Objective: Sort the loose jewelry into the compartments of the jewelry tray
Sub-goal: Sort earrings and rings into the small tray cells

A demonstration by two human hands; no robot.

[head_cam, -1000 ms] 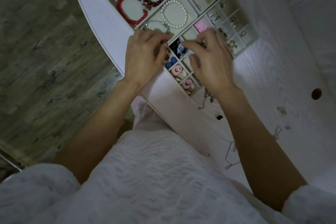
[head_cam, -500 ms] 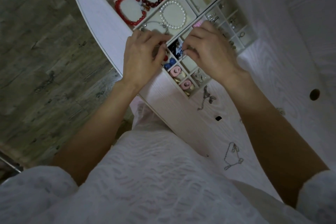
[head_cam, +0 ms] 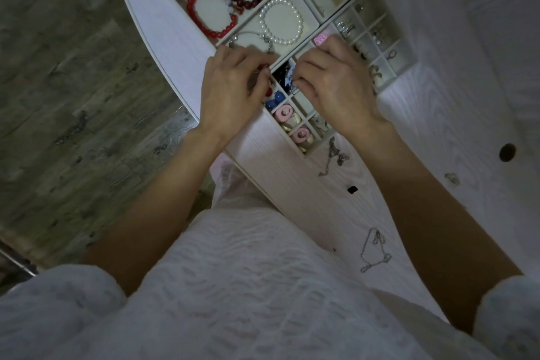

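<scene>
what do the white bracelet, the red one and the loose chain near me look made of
White bracelet: pearl or imitation pearl, glossy round white beads. Red bracelet: glass, stone or plastic, going by its smooth shiny translucent-looking red beads. Loose chain: thin silvery metal, with fine links on the pale wood-grain table.

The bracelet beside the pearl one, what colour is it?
Bright red beads, clearest in the head view.

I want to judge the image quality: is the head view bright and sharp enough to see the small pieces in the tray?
Head view: dim and bluish overall, wide-angle bending at the table edge; pearl bracelet reads clearly; small silver pieces in the tray stay indistinct; left hand and right hand shade the middle compartments.
</scene>
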